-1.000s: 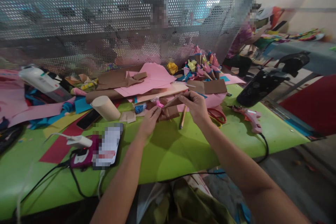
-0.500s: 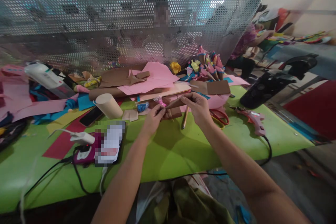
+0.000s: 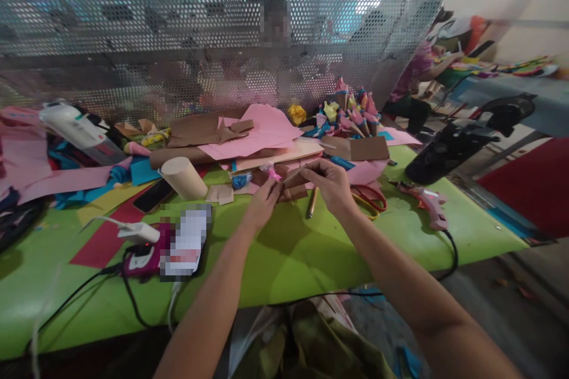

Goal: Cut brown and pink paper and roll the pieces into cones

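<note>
Both my hands meet over the green table around a small piece of brown paper. My left hand pinches its left end with fingers closed. The right end is gripped by my right hand, fingers curled round it. A bit of pink material shows just above my left fingers. A pencil lies on the table under my right hand, and red-handled scissors lie just to its right.
Pink and brown paper sheets pile up behind my hands. A beige cone, a phone and a charger with cables lie left. A pink glue gun lies right. A perforated metal screen backs the table; other people sit beyond.
My hands have drawn slightly closer together on the brown paper, which now looks more folded. The view has shifted a little.
</note>
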{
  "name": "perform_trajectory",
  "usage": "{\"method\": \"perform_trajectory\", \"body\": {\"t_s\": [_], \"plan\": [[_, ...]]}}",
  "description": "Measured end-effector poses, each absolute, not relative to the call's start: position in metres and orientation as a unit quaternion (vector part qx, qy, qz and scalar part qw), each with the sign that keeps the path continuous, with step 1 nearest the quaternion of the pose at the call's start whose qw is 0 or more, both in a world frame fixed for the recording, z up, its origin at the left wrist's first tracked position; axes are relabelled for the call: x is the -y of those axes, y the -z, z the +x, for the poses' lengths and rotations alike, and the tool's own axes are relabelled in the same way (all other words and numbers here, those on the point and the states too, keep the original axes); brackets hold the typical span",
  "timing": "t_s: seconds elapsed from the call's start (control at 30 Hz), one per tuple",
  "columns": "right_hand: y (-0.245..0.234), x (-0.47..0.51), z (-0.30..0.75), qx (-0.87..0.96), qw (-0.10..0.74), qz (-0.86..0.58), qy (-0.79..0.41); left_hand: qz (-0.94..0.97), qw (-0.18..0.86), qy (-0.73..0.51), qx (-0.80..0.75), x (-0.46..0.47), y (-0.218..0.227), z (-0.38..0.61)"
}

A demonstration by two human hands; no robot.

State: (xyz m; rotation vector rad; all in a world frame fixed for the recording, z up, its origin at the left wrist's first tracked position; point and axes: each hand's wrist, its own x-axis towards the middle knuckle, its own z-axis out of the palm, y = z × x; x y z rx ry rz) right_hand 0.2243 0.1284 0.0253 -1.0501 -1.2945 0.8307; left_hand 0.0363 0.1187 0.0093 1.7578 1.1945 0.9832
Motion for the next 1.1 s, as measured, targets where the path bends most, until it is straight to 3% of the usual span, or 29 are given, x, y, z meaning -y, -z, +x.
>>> {"method": "perform_trajectory", "body": {"t_s": [0.17,0.37,0.73,1.1], "plan": [[-0.028,-0.123,0.221,0.609,0.57,-0.45,-0.319,0.701,0.398,-0.365,-0.466,-0.117,-0.008,0.037],[-0.026,-0.117,0.213,0.641,0.514,-0.418,-0.388,0.687,0.481,-0.348,-0.419,-0.115,-0.006,0.041],[-0.026,-0.118,0.212,0.633,0.511,-0.391,-0.43,0.664,0.478,-0.363,-0.445,-0.114,-0.007,0.039],[-0.023,-0.12,0.216,0.677,0.493,-0.424,-0.344,0.674,0.478,-0.359,-0.435,-0.117,-0.005,0.04]]}}
